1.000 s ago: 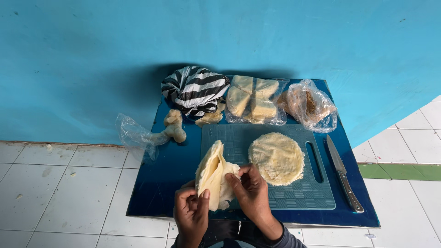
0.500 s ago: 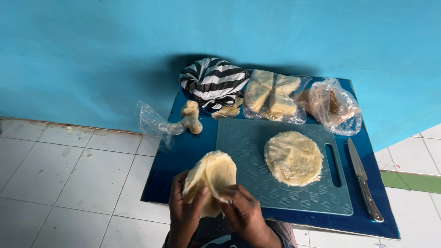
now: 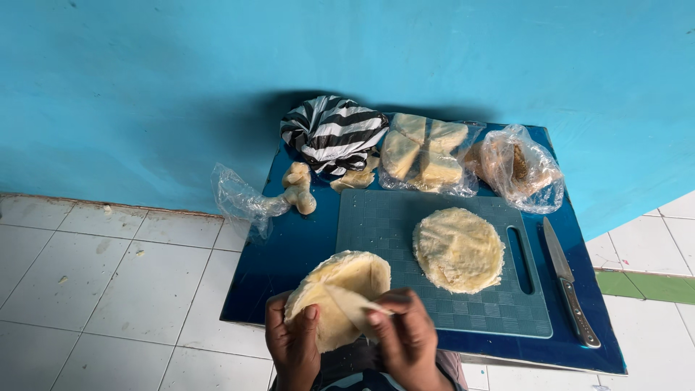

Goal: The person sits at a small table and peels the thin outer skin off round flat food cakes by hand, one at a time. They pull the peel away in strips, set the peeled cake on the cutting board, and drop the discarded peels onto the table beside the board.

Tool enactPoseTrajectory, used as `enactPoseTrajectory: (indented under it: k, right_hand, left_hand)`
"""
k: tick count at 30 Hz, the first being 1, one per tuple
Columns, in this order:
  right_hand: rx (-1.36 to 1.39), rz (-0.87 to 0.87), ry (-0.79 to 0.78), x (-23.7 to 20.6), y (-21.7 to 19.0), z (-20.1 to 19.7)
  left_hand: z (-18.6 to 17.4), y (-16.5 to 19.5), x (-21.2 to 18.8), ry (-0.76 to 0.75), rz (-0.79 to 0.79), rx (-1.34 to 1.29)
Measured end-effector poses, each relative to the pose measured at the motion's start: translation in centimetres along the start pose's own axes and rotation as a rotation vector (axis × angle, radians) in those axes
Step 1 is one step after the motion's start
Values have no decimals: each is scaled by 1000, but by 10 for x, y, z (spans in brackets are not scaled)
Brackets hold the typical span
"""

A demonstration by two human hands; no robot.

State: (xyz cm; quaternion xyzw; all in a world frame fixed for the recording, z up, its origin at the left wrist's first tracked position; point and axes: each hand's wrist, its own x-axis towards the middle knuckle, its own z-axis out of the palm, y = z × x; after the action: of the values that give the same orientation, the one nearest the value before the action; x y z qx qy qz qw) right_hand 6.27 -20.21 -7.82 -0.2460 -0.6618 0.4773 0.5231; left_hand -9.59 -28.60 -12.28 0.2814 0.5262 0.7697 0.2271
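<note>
Both hands are up at the near edge of the dark blue table (image 3: 289,253): the left hand (image 3: 293,344) cups a pale, round, flat dough sheet (image 3: 340,293) from below, thumb pressed on its face, while the right hand (image 3: 405,340) pinches a folded flap of it (fingers closed tight). Just right, a second round dough disc (image 3: 458,248) lies on the teal plastic cutting board (image 3: 405,224). A steel knife (image 3: 570,282) rests at the far right. Behind sit a black-and-white striped bag (image 3: 333,134) and clear bags of dough wedges (image 3: 423,152).
</note>
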Motion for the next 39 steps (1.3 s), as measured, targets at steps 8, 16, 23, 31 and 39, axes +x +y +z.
enactPoseTrajectory:
  k: [8,16,23,31,39]
  right_hand:
    - [776,537,232,6,11,-23]
    - [627,621,77,10,12,-24]
    - [741,505,295,21,14,-61]
    - [699,440,490,26,18,-100]
    - [325,113,499,66,-16,-111]
  left_hand:
    - [4,1,0,7,-37,-44]
    - [7,-8,-7,-104,-49,24]
    - [25,11,18,23,-432,-350]
    - [35,4,25,-13,-560,-344]
    - [26,-1,21,-367,-274,321]
